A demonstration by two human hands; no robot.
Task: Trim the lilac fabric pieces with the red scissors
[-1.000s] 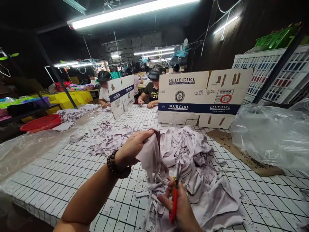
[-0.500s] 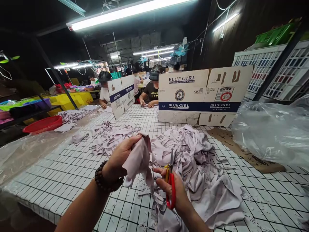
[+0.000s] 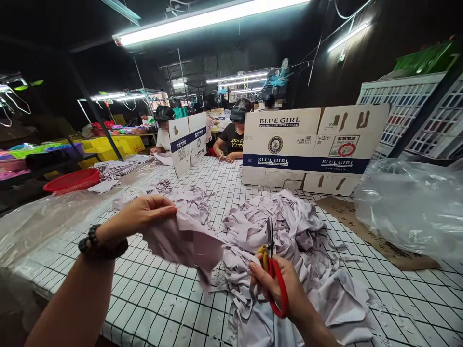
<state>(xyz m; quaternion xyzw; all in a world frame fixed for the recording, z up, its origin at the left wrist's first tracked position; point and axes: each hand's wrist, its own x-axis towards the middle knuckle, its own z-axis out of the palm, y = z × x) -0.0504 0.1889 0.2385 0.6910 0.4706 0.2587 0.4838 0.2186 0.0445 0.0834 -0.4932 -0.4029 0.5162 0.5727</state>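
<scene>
My left hand (image 3: 150, 214), with a dark beaded bracelet on its wrist, pinches the edge of a pale lilac piece of fabric (image 3: 188, 243). The cloth hangs to the right above the table, its lower corner pointing down. In my right hand (image 3: 280, 284) are scissors (image 3: 280, 289) with red and yellow handles, blades pointing up and away from me. Behind and beneath the scissors lies a large heap of the same fabric (image 3: 278, 221), tangled with narrow strips. A smaller pile of fabric (image 3: 191, 200) lies farther back, beyond my left hand.
Cardboard panels (image 3: 307, 144) stand upright across the grid-patterned table (image 3: 152, 294). Clear plastic (image 3: 408, 207) and brown paper (image 3: 376, 236) lie right. A red basket (image 3: 72, 180) sits left. Two co-workers sit beyond the panels. White crates (image 3: 401, 106) are stacked at the far right.
My left hand has moved left with the fabric, away from the scissors. My right hand has shifted slightly right with the scissors. The view has turned a little left.
</scene>
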